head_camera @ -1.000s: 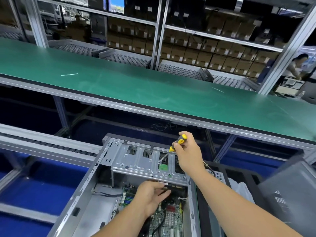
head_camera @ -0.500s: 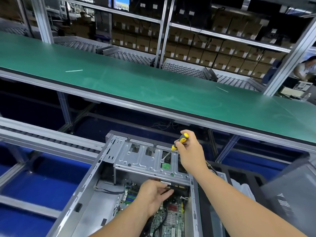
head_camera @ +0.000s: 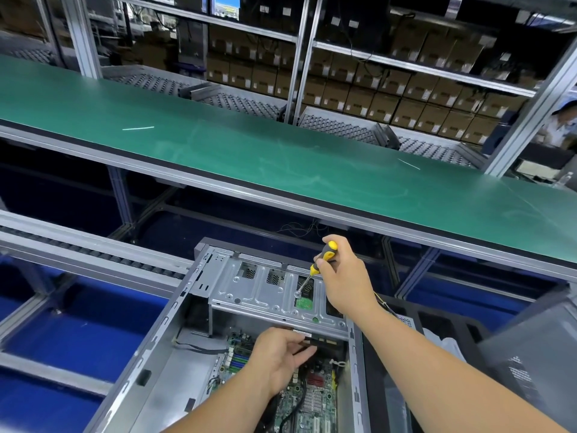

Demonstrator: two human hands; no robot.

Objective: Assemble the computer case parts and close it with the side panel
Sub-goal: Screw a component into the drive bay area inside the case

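Little changed since earlier, right hand (head_camera: 343, 282) still gripping yellow-black screwdriver (head_camera: 321, 257), tip on drive cage (head_camera: 249, 292) at far end of open computer case (head_camera: 162, 354), left hand (head_camera: 281, 357) fingers curled on black drive (head_camera: 324, 342) under cage, above motherboard (head_camera: 315, 401).

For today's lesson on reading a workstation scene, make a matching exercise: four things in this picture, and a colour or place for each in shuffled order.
Things:
1. screwdriver
2. conveyor belt
3. left hand
4. cardboard boxes

Descriptions:
A. green, beyond the case
B. on shelves at the back
C. yellow and black, in the right hand
D. under the metal drive bracket

Pairs: 1-C, 2-A, 3-D, 4-B
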